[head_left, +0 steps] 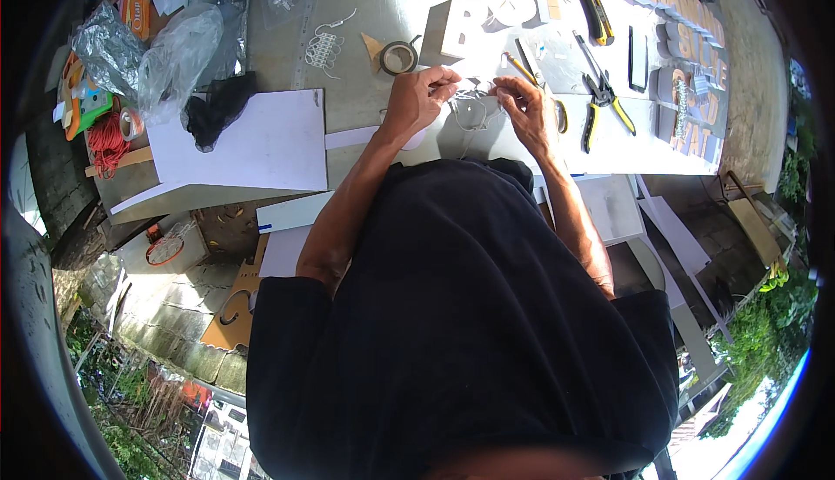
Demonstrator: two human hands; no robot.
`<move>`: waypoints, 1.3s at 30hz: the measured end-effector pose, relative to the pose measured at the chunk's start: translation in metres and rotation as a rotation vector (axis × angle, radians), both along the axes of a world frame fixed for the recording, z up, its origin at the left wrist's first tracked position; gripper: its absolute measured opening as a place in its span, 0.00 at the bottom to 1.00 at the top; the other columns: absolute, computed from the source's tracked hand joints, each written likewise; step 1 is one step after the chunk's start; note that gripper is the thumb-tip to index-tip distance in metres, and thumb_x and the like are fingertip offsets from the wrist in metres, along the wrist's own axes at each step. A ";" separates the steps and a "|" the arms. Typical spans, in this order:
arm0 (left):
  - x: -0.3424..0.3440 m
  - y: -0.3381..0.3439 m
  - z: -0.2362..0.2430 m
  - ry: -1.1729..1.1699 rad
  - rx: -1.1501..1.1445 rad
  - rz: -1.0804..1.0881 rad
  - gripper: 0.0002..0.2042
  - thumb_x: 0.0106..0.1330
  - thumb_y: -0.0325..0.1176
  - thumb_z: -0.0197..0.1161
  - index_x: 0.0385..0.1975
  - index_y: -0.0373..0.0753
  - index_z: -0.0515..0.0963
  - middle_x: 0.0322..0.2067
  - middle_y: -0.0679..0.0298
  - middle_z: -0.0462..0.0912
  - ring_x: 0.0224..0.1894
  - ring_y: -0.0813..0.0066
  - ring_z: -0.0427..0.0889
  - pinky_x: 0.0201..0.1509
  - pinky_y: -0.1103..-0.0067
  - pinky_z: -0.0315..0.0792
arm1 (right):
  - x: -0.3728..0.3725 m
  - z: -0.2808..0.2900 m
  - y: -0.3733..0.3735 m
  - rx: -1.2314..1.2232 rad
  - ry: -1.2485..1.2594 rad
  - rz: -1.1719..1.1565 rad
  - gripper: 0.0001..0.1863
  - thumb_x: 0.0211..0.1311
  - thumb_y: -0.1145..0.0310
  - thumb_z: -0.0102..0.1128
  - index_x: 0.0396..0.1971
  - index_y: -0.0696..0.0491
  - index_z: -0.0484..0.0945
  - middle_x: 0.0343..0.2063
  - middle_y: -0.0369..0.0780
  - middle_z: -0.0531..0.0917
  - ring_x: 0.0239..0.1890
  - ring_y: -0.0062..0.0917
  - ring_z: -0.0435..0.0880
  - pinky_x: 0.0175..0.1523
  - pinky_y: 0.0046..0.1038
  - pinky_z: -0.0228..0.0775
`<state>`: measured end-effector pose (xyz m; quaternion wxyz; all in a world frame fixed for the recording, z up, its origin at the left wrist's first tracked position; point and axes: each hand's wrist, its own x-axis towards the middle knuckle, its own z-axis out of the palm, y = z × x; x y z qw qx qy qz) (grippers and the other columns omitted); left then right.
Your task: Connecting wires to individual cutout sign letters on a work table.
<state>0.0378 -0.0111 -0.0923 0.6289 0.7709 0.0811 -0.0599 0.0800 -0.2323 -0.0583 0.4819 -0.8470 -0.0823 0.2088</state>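
Observation:
Above the middle of the table, my left hand (422, 97) has thumb and fingertips pinched on thin white wire. Facing it, my right hand (528, 108) is closed by the fingertips at the other end of the same wire. The thin white wire (470, 125) spans the gap, with small pale pieces near the fingers and a loop hanging toward my body; its details are too small to make out. A roll of dark tape (399, 58) lies beyond my left hand. Past my right hand are a yellow pencil (519, 66) and scissors (561, 116), partly hidden by that hand.
Pliers with yellow-black handles (602, 102), a utility knife (593, 9) and a dark phone-like slab (637, 58) lie right. White block letters (464, 28) stand at the back, more letters (687, 36) far right. Left are plastic bags (181, 54), a white sheet (261, 145) and another wire bundle (324, 50).

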 end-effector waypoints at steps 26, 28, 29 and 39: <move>0.011 0.063 0.048 0.120 -0.245 0.122 0.18 0.58 0.29 0.73 0.48 0.32 0.81 0.41 0.59 0.83 0.42 0.68 0.84 0.49 0.76 0.79 | 0.019 0.066 0.029 0.232 0.117 0.004 0.18 0.70 0.60 0.59 0.50 0.59 0.82 0.36 0.41 0.89 0.38 0.24 0.86 0.46 0.27 0.77; 0.001 0.061 0.069 0.086 -0.401 0.083 0.18 0.62 0.26 0.71 0.51 0.29 0.80 0.39 0.60 0.83 0.38 0.76 0.85 0.45 0.84 0.80 | 0.017 0.076 0.037 0.231 0.092 0.038 0.19 0.69 0.59 0.61 0.50 0.58 0.83 0.37 0.42 0.89 0.39 0.25 0.86 0.46 0.28 0.77; -0.005 0.059 0.078 0.119 -0.479 0.058 0.19 0.61 0.26 0.71 0.52 0.29 0.80 0.40 0.60 0.83 0.39 0.76 0.85 0.46 0.83 0.79 | 0.015 0.079 0.041 0.228 0.068 0.074 0.19 0.69 0.58 0.62 0.50 0.57 0.83 0.37 0.42 0.88 0.39 0.26 0.86 0.46 0.28 0.77; -0.033 0.039 0.099 0.137 -0.571 -0.100 0.20 0.61 0.26 0.72 0.53 0.30 0.79 0.43 0.60 0.84 0.41 0.78 0.82 0.45 0.79 0.79 | -0.003 0.086 0.055 0.138 -0.186 0.186 0.12 0.64 0.65 0.67 0.39 0.58 0.85 0.30 0.41 0.86 0.25 0.24 0.81 0.33 0.30 0.72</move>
